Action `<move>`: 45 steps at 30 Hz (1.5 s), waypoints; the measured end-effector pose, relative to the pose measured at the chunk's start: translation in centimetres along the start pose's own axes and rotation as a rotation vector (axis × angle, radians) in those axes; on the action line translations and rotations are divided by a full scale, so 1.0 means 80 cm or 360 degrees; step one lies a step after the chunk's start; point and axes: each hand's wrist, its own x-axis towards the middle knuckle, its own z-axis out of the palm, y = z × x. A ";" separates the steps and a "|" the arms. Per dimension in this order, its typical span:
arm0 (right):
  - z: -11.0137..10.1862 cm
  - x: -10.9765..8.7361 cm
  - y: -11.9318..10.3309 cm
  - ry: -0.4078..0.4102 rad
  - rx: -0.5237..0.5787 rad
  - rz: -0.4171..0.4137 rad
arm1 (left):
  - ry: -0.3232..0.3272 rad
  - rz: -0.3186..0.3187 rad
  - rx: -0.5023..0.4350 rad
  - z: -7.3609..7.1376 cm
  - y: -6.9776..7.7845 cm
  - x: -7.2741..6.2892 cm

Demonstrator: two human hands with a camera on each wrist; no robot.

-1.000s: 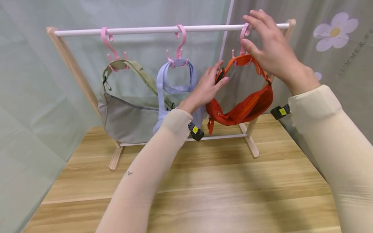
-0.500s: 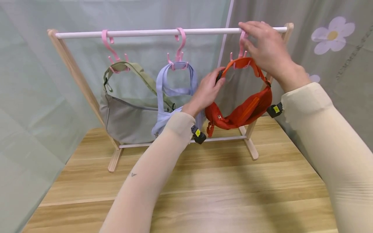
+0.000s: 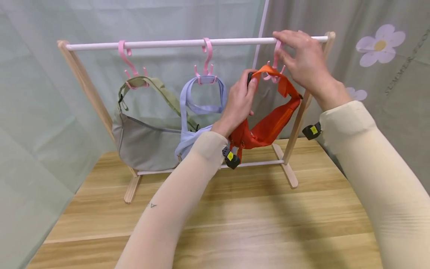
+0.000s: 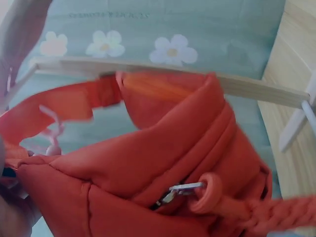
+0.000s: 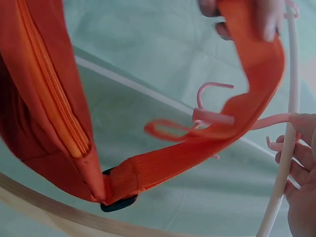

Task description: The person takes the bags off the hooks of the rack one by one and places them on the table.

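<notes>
An orange bag [image 3: 272, 127] hangs at the right of the rack. My left hand [image 3: 236, 102] grips its strap [image 5: 252, 69] near the black buckle. In the left wrist view, the bag's front and zipper pull [image 4: 187, 187] fill the lower part. My right hand [image 3: 307, 61] holds the top of a pink hook hanger [image 3: 276, 58] at the white rod [image 3: 242, 42]; the right wrist view has those fingers [image 5: 298, 168] around hook and rod. The strap rises left of the hanger's small prongs [image 5: 212, 117]. Whether it still bears on them, I cannot tell.
A grey-green bag [image 3: 147, 144] and a lavender bag [image 3: 191, 138] hang from two other pink hangers, left and middle. The wooden rack [image 3: 84, 82] stands on a wood-grain table [image 3: 235, 216]. Pale curtains [image 3: 33, 93] surround it.
My right hand has come down onto the hanger's top at the rod. The left hand has pulled the orange strap up and left, and the orange bag has tilted and shifted left.
</notes>
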 end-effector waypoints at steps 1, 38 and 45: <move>0.001 0.000 0.000 0.0002 -0.0001 0.0002 | 0.0013 0.0011 -0.0013 -0.001 0.003 0.000; 0.011 -0.216 0.042 -0.0543 0.0350 0.0064 | 0.0012 0.0109 -0.0092 -0.003 0.016 -0.025; 0.046 -0.220 0.048 -0.0095 0.0159 -0.0036 | -0.0035 0.0178 -0.0149 -0.004 0.010 -0.033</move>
